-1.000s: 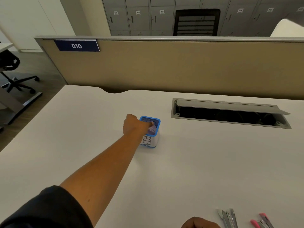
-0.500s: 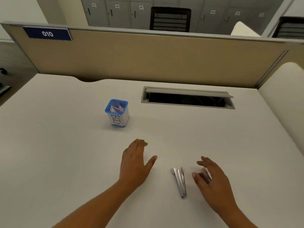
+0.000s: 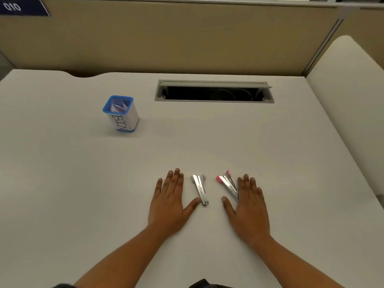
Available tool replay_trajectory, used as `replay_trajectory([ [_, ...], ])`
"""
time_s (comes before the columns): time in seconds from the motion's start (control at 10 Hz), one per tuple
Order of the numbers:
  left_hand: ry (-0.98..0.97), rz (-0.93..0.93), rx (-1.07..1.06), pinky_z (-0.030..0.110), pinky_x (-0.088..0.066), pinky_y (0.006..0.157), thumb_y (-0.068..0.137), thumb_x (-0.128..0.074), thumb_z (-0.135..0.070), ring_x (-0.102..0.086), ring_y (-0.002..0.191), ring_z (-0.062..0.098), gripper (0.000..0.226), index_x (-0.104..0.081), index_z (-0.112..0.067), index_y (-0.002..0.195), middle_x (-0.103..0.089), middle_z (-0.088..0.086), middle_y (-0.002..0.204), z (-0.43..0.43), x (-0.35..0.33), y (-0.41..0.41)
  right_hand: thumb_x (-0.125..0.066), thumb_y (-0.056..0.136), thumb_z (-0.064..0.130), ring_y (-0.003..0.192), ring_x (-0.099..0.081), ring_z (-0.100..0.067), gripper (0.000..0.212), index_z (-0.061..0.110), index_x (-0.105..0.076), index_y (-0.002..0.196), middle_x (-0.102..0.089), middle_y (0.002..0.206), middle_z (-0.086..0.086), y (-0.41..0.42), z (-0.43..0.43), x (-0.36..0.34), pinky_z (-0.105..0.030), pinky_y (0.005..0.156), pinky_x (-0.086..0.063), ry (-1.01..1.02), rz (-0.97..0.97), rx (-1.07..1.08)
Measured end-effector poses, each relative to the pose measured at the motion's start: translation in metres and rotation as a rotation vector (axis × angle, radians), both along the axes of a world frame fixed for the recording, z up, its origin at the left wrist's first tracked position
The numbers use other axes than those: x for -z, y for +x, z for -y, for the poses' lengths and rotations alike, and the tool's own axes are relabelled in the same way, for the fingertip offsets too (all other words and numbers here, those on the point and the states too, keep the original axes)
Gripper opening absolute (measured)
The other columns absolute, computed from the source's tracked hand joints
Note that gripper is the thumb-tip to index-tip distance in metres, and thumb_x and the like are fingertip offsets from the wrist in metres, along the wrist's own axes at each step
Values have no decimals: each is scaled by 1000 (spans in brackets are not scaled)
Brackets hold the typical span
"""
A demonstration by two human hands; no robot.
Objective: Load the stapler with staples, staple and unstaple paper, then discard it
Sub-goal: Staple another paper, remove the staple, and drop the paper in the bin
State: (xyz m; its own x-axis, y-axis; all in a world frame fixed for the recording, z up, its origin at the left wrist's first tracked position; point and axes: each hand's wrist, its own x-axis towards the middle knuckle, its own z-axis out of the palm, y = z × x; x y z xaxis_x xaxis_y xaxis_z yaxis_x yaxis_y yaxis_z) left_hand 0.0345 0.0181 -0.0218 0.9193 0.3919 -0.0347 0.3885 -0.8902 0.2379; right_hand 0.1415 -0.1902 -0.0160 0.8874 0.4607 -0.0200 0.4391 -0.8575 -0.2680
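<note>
Fingers straight, both palms flat on desk; left hand beside silver stapler, right hand beside pink-tipped stapler. Crumpled paper sits inside blue-rimmed bin.

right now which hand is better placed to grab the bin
Left, likely. The bin stands far left on the desk, ahead of the left hand; the right hand would reach across the silver tool. Both hands lie flat, holding nothing.

Left hand flat, fingers straight, right hand likewise, palms seemingly down, both forearms extended forward
</note>
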Motion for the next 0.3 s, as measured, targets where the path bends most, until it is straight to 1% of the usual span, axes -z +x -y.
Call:
replay_trajectory([
  [0.2,9,-12,-3,39,-4,122,90,-13,-72,0,150,11,85,-9,-18,155,-7,-3,164,1,3,-1,-35,87,68,152,-10,-16,90,9,-24,154,-23,163,-5,0,5,3,-36,123,-10,74,-34,7],
  [0.3,-18,-3,-16,36,0,122,91,-16,-70,1,150,10,83,-10,-18,155,-4,-5,164,2,2,-4,-49,85,65,151,-14,-14,92,12,-22,155,-25,162,-1,-3,7,-3,-32,122,-10,175,-120,48],
])
